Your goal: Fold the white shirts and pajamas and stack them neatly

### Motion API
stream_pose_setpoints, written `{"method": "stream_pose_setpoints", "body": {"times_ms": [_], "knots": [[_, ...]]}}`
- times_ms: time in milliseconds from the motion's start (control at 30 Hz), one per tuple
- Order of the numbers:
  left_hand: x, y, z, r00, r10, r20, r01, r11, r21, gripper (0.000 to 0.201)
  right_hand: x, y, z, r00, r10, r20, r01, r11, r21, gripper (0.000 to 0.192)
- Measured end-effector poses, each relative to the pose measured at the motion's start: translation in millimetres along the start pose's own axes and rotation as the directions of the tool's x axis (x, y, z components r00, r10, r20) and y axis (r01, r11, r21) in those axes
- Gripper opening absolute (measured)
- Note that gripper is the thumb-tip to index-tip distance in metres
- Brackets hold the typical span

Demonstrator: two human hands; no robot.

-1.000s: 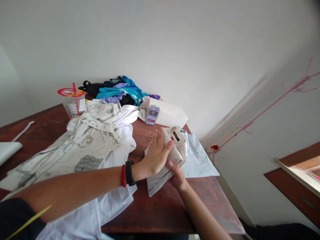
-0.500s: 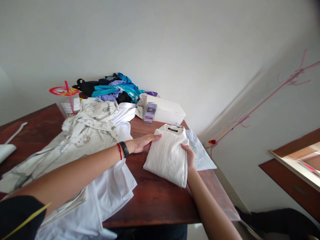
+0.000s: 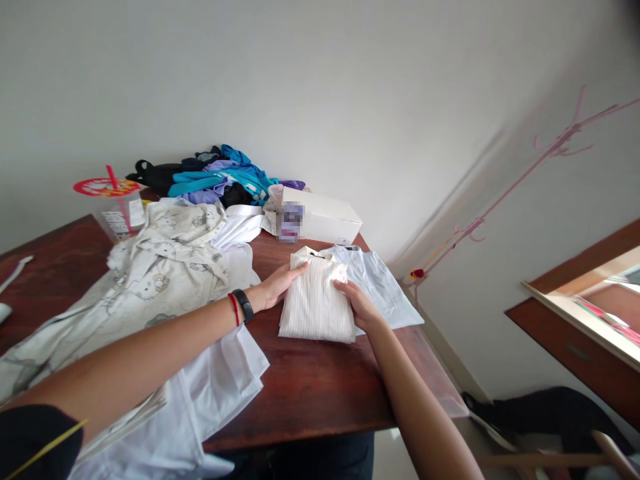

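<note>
A folded cream striped shirt (image 3: 316, 303) lies flat on the dark wooden table (image 3: 310, 393). My left hand (image 3: 277, 285), with a black band and a red band at the wrist, rests against the shirt's left edge with the fingers stretched along it. My right hand (image 3: 357, 305) presses on the shirt's right edge. Under and to the right of the shirt lies a folded pale blue garment (image 3: 383, 287).
A cartoon-print white garment (image 3: 165, 267) and a white shirt (image 3: 220, 380) spread across the left of the table. At the back are a heap of blue and black clothes (image 3: 220, 177), a white box (image 3: 323, 217) and a lidded cup with a red straw (image 3: 113, 200). A pink rack (image 3: 525, 180) leans on the right wall.
The cream shirt was bunched between both hands, then turned over and laid flat, shifting toward the back onto the pale blue garment. Both hands now rest at its sides.
</note>
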State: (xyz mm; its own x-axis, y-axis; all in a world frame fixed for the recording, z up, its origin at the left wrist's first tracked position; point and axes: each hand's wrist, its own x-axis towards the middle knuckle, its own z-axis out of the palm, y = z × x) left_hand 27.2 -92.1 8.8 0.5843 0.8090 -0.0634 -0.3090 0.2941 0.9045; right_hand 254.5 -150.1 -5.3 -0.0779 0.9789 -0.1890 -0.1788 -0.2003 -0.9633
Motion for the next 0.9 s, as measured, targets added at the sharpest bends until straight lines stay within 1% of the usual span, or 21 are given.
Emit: {"method": "stream_pose_setpoints", "body": {"times_ms": [67, 167, 233, 333, 433, 500, 633, 733, 800, 900], "knots": [[3.3, -2.2, -2.2, 0.999, 0.022, -0.031, -0.023, 0.999, -0.022, 0.055, 1.3, 2.7, -2.2, 0.999, 0.02, 0.03, -0.017, 0.997, -0.071, 0.039], [7.9, -5.2, -7.1, 0.996, -0.06, -0.063, 0.055, 0.996, -0.072, 0.052, 3.4, 5.4, -5.1, 1.0, 0.02, 0.005, -0.019, 0.991, -0.135, 0.036], [8.5, -5.6, -9.3, 0.993, -0.107, -0.041, 0.103, 0.991, -0.082, 0.052, 4.5, 4.9, -8.1, 1.0, -0.014, -0.008, 0.012, 0.987, -0.159, 0.035], [5.2, -4.4, -8.4, 0.989, -0.145, 0.026, 0.146, 0.989, -0.031, 0.057, 4.3, 1.0, -15.2, 0.998, -0.059, 0.006, 0.059, 0.981, -0.187, 0.037], [0.2, -4.3, -3.6, 0.979, -0.195, 0.063, 0.196, 0.981, 0.005, 0.063, 2.5, -4.6, -24.0, 0.997, -0.065, 0.029, 0.07, 0.977, -0.203, 0.037], [-1.9, -5.1, 0.0, 0.98, -0.193, 0.052, 0.194, 0.981, 0.0, 0.063, 1.1, -7.8, -29.8, 0.998, -0.041, 0.044, 0.05, 0.976, -0.212, 0.038], [-1.7, -6.7, 3.2, 0.992, -0.125, 0.002, 0.125, 0.992, -0.027, 0.063, -0.2, -10.7, -39.0, 0.999, 0.022, 0.036, -0.013, 0.97, -0.243, 0.038], [1.6, -9.1, 1.4, 0.994, -0.105, -0.031, 0.103, 0.993, -0.054, 0.056, -0.5, -10.4, -41.1, 0.998, 0.038, 0.047, -0.025, 0.966, -0.258, 0.039], [3.4, -11.7, -0.1, 0.989, -0.134, -0.059, 0.13, 0.989, -0.064, 0.049, -0.9, -10.4, -40.2, 0.997, 0.044, 0.06, -0.026, 0.963, -0.268, 0.04], [3.6, -15.7, -1.2, 0.972, -0.217, -0.087, 0.211, 0.975, -0.074, 0.044, -2.3, -12.5, -38.4, 0.995, 0.049, 0.083, -0.025, 0.963, -0.267, 0.041]]}}
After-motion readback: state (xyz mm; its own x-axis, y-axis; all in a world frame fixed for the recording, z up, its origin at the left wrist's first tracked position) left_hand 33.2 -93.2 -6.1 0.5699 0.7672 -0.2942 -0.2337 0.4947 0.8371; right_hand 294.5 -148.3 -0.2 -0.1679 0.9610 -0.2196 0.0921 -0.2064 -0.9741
